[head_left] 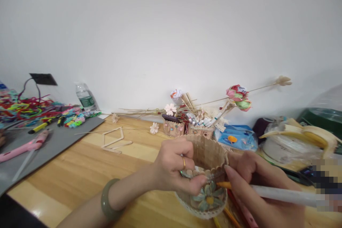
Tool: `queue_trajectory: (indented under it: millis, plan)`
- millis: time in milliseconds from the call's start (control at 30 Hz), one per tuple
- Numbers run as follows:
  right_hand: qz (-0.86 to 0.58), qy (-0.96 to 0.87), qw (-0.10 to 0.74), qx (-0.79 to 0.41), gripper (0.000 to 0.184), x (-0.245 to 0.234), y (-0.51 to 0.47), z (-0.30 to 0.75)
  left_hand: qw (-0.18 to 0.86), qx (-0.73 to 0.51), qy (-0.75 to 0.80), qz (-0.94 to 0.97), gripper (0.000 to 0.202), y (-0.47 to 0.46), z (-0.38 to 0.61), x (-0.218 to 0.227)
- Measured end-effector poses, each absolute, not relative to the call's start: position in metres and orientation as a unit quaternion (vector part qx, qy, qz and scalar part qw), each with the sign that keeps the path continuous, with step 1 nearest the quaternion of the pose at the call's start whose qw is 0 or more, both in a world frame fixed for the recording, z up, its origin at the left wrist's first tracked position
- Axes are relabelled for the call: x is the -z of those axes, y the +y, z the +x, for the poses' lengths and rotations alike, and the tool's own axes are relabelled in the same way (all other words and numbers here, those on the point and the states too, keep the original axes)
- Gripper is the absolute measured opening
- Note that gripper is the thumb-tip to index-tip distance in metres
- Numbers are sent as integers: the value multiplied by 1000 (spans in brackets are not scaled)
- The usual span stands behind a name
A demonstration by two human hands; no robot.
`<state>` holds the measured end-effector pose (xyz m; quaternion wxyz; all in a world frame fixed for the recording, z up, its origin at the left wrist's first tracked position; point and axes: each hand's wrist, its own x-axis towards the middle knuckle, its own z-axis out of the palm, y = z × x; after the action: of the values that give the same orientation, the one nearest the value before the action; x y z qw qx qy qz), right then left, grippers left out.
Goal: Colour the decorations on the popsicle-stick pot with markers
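Observation:
A round holder (207, 151) of wooden sticks is tilted over the table, its opening facing away. Lace trims its rims, and a grey-green petalled flower (209, 200) with a yellow centre decorates the near side. My left hand (176, 164), with a ring and a green bangle, grips the holder's rim, fingers inside and thumb outside. Held in my right hand (263, 188) is a white-barrelled marker (283, 194); its orange tip is close to the flower's upper petals. Whether the tip touches them I cannot tell. My right fingers also rest near the rim.
Pens, dried stems and paper flowers stand in stick-built holders (173, 128) by the wall. Nearby lie a blue wipes packet (236, 137) and a peeled banana (307, 131). At left are wooden sticks (112, 146), a water bottle (86, 98), a pink glue gun (32, 144) and colourful pipe cleaners (26, 108).

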<state>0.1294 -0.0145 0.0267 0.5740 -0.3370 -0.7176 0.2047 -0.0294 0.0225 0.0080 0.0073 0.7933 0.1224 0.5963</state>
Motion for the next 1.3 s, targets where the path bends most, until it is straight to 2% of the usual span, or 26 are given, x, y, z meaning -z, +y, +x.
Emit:
queue_trajectory:
  millis: [233,400,633,833,1033,1167,1233,1300]
  plan:
    - [-291,-778,531,-171,33,-23,-8,137,9,-596,115,795,38,23,-29,-8]
    - [-364,-724,549,-204,35,-26,-14,131,8,-595,123,795,39,23,-29,-9]
    - [-361,-740,533,-196,34,-25,-14,129,4,-595,120,795,37,22,-30,-10]
    - [-375,-769,483,-185,33,-28,-12,129,25,-596,110,795,37,24,-30,-9]
    - [-389,-719,525,-235,34,-28,-11,128,44,-591,125,796,38,25,-30,-6]
    - [-355,-630,613,-318,38,-28,-1,138,56,-607,144,780,40,24,-30,-8]
    - [-347,-605,644,-314,32,-29,2,143,67,-609,152,775,42,24,-30,-8]
    - [-360,-635,636,-250,22,-31,2,147,87,-614,162,768,42,25,-30,-8]
